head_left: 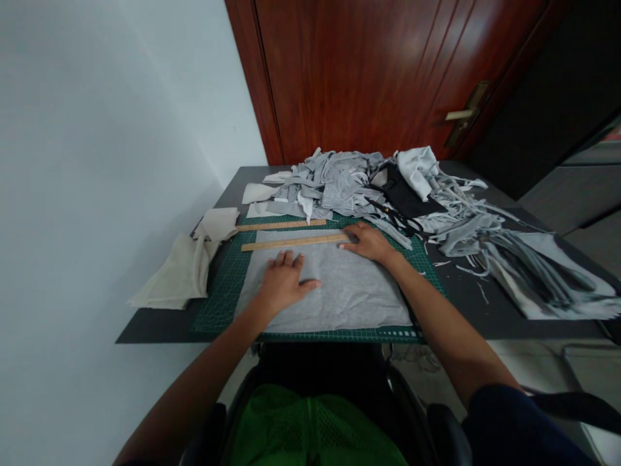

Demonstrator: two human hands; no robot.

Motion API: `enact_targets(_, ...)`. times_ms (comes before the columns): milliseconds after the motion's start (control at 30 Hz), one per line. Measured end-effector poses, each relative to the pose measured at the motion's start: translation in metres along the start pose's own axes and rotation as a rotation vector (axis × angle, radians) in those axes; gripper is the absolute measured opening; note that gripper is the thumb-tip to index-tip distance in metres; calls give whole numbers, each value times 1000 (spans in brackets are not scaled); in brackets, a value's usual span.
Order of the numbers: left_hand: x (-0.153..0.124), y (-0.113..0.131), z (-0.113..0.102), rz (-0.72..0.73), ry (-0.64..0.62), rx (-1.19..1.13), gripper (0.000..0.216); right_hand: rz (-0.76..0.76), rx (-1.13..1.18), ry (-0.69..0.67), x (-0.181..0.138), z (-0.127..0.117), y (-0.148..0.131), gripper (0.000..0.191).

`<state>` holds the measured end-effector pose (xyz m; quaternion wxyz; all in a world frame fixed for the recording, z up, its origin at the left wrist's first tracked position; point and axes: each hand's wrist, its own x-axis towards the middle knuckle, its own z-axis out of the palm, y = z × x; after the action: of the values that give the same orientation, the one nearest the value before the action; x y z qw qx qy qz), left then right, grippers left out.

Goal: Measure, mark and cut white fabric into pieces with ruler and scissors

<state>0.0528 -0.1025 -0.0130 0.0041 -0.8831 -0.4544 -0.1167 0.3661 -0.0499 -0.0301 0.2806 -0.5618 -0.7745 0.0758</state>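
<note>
A grey piece of cloth lies spread on the green cutting mat, with some wrinkles at its right side. My left hand rests flat on the cloth, fingers apart and thumb pointing right. Across the cloth's far edge lies a wooden ruler. My right hand has its right end between thumb and fingers. A second wooden strip, also like a ruler, lies just beyond on the mat. Black-handled scissors lie a little past my right hand.
Grey fabric scraps are heaped at the table's back, beside black cloth. Cut strips and folded cloth cover the right side. Cream cloth hangs over the left edge by the wall. A wooden door stands behind.
</note>
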Motion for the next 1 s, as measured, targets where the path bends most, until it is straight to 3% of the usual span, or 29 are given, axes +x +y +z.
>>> enact_targets(67, -14, 12, 2, -62, 57, 17, 68, -8, -112, -17, -2, 0, -3, 56)
enact_targets(167, -35, 29, -1, 4, 78, 9, 58, -27, -161, -8, -4, 0, -5, 56)
enact_targets(267, -55, 41, -6, 88, 26, -24, 53, -37, -153, 14, -4, 0, -2, 54)
enact_targets(400, -75, 42, -7, 55, -27, -55, 61, -25, -151, 22, -5, 1, 0, 53)
enact_targets(667, -67, 15, -10, 99, -100, -84, 57, 109, -228, 40, -13, 6, -13, 41)
enact_targets(1000, -68, 39, 7, -78, 29, -93, 90, 61, 50, 108, -10, 3, -9, 24)
